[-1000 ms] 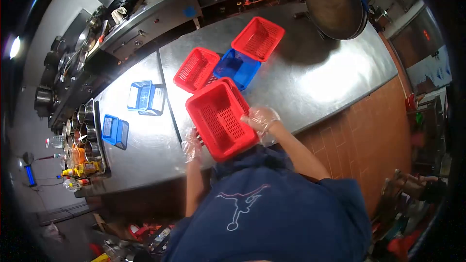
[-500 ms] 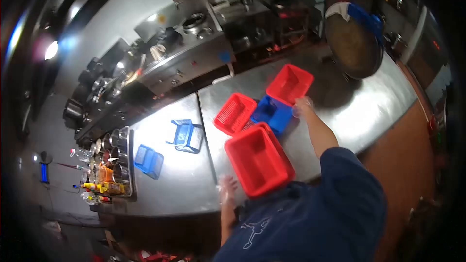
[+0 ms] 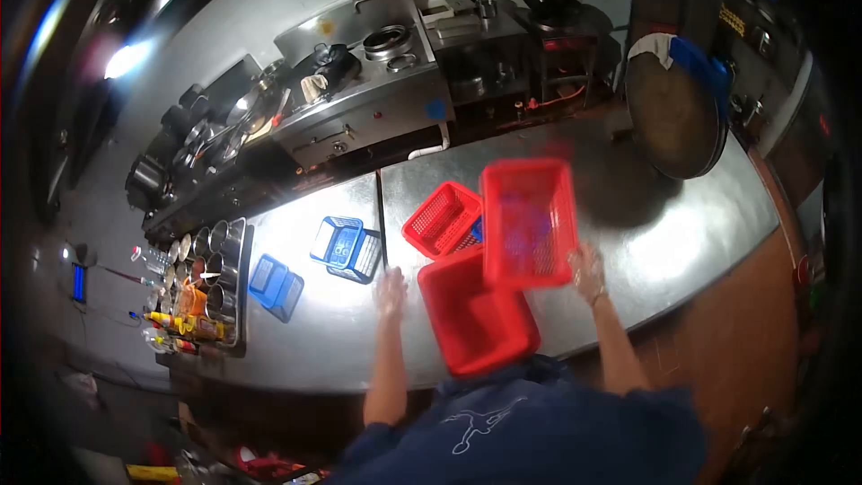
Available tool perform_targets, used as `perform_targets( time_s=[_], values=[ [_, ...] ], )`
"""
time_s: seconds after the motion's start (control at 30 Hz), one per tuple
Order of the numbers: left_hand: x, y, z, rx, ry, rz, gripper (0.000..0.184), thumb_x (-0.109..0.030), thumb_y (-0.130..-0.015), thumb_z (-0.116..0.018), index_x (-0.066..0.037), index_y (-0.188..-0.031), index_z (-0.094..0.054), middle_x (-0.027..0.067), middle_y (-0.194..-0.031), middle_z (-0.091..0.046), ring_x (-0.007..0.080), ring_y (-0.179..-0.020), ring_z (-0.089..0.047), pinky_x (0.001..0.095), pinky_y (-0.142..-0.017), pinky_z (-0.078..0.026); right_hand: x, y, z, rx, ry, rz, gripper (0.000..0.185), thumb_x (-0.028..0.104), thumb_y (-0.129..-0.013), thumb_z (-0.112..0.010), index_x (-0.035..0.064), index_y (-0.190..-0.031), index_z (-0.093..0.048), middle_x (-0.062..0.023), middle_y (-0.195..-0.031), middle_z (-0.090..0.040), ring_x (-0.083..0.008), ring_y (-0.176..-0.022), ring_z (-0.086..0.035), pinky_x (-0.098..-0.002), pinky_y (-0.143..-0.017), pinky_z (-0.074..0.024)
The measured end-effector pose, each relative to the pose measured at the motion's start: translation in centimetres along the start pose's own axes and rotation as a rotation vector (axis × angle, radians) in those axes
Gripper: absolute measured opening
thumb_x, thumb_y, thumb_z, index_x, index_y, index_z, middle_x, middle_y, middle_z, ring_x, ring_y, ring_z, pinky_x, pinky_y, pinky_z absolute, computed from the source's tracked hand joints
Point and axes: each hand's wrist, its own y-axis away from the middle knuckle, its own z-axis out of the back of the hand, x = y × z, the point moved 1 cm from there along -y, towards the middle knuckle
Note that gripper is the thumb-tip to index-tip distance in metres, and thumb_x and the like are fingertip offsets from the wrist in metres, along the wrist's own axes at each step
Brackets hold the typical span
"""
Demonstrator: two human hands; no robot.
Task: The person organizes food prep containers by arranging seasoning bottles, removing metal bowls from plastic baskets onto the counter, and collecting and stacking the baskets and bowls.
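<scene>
A red basket (image 3: 528,224), blurred by motion, is lifted above the table, and my right hand (image 3: 588,274) in a clear glove grips its right edge. Beneath it a blue basket (image 3: 477,232) shows only at its left edge. The large red basket (image 3: 476,314) lies close to my body, overlapped by the raised one. Behind it a smaller red basket (image 3: 442,218) rests at a tilt. My left hand (image 3: 391,295), also gloved, hovers left of the large basket with nothing visible in it; its fingers are blurred.
Two light blue baskets (image 3: 345,244) (image 3: 277,286) stand on the left of the steel table (image 3: 664,278). A tray with several metal containers and bottles (image 3: 241,305) is at the far left. A big round pan (image 3: 675,117) stands at the back right; a stove (image 3: 359,112) lies beyond.
My right hand has lifted the far red basket from the table and brought it nearer, over the blue one. My left hand has moved up and forward. The camera view has shifted.
</scene>
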Motion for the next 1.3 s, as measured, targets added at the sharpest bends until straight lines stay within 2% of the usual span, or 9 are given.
perform_targets(
  time_s=[0.03,0.1,0.13,0.33,0.5,0.6,0.87,1.2,1.3],
  values=[
    [1.2,-3.8,-0.8,-0.001,-0.183,-0.037,0.044,-0.045,-0.09,-0.061,-0.003,-0.105,-0.061,0.01,-0.092,-0.063,0.023,-0.074,-0.059,0.0357,-0.062,-0.046,3.7,3.1,-0.2,-0.092,-0.682,-0.225,0.04,0.03,-0.092,-0.052,0.0104,-0.127,-0.057,-0.0206,-0.13,-0.056,-0.0358,-0.115,-0.057,-0.0501,-0.096,-0.0437],
    [2.9,-10.5,-2.7,0.064,-0.516,-0.046,0.05,-0.049,-0.091,-0.059,0.001,-0.098,-0.065,0.01,-0.087,-0.065,0.0245,-0.077,-0.06,0.0385,-0.068,-0.046,2.3,6.5,-3.7,0.039,0.455,0.455,0.037,0.032,-0.089,-0.059,0.0043,-0.113,-0.062,-0.0192,-0.117,-0.063,-0.0352,-0.104,-0.061,-0.048,-0.09,-0.0463],
    [3.1,-12.3,-3.6,0.137,-0.667,-0.02,0.058,-0.052,-0.093,-0.056,0.005,-0.099,-0.067,0.0125,-0.089,-0.067,0.0287,-0.085,-0.063,0.0427,-0.077,-0.048,13.2,8.6,1.6,0.175,-0.226,-0.23,0.037,0.035,-0.086,-0.063,0.0021,-0.102,-0.064,-0.0201,-0.111,-0.065,-0.0368,-0.103,-0.06,-0.0456,-0.088,-0.0469],
    [3.6,-14.8,-7.5,0.458,-0.354,-0.157,0.028,-0.029,-0.093,-0.061,-0.014,-0.07,-0.06,-0.004,-0.058,-0.046,0.0073,-0.047,-0.04,0.0294,-0.042,-0.032,14.7,11.2,-1.8,-0.031,-0.072,0.025,0.034,0.033,-0.083,-0.065,0.0012,-0.096,-0.064,-0.0204,-0.093,-0.065,-0.0408,-0.094,-0.059,-0.0493,-0.085,-0.0466],
    [4.1,-17.1,-9.5,0.275,0.033,0.136,0.021,-0.026,-0.086,-0.064,-0.005,-0.083,-0.064,0.0128,-0.073,-0.062,0.027,-0.059,-0.061,0.046,-0.055,-0.055,13.7,11.5,-4.6,-0.126,-0.038,0.045,0.034,0.031,-0.079,-0.07,0.0025,-0.096,-0.063,-0.0204,-0.097,-0.064,-0.04,-0.099,-0.058,-0.0484,-0.087,-0.0472],
    [-1.5,-12.7,-8.9,0.118,-0.015,-0.057,0.032,-0.038,-0.09,-0.065,-0.011,-0.072,-0.059,-0.0003,-0.061,-0.051,0.0114,-0.047,-0.043,0.0309,-0.041,-0.033,13.4,11.9,-3.9,-0.324,0.026,0.154,0.038,0.033,-0.079,-0.071,0.0032,-0.102,-0.062,-0.0194,-0.098,-0.064,-0.0395,-0.099,-0.059,-0.0492,-0.086,-0.0476],
    [-8.4,7.7,-3.0,0.222,0.193,-0.059,0.016,-0.021,-0.092,-0.064,-0.005,-0.096,-0.065,-0.0005,-0.079,-0.063,0.0122,-0.069,-0.058,0.0276,-0.059,-0.046,5.6,1.6,-4.7,0.011,-0.693,-0.676,0.047,0.044,-0.084,-0.066,0.0059,-0.111,-0.061,-0.0095,-0.09,-0.065,-0.0214,-0.083,-0.061,-0.0369,-0.066,-0.0499],
    [-3.2,22.8,-3.3,0.221,0.13,0.243,0.017,-0.023,-0.093,-0.064,-0.007,-0.095,-0.063,-0.0021,-0.076,-0.06,0.0075,-0.059,-0.055,0.0239,-0.05,-0.042,0.4,-11.5,-12.3,0.172,-0.731,-0.727,0.053,0.045,-0.088,-0.057,-0.0029,-0.109,-0.066,-0.0152,-0.086,-0.066,-0.0255,-0.067,-0.062,-0.0389,-0.063,-0.0503],
    [-1.6,22.8,-3.1,0.255,0.358,0.348,0.018,-0.022,-0.093,-0.064,-0.004,-0.095,-0.062,0.0006,-0.081,-0.062,0.01,-0.063,-0.058,0.0245,-0.054,-0.047,-4.8,-16.1,-11.9,0.041,-0.221,-0.493,0.043,0.035,-0.087,-0.055,-0.0001,-0.11,-0.066,-0.0165,-0.093,-0.068,-0.0293,-0.078,-0.065,-0.0438,-0.069,-0.0518]
  ],
)
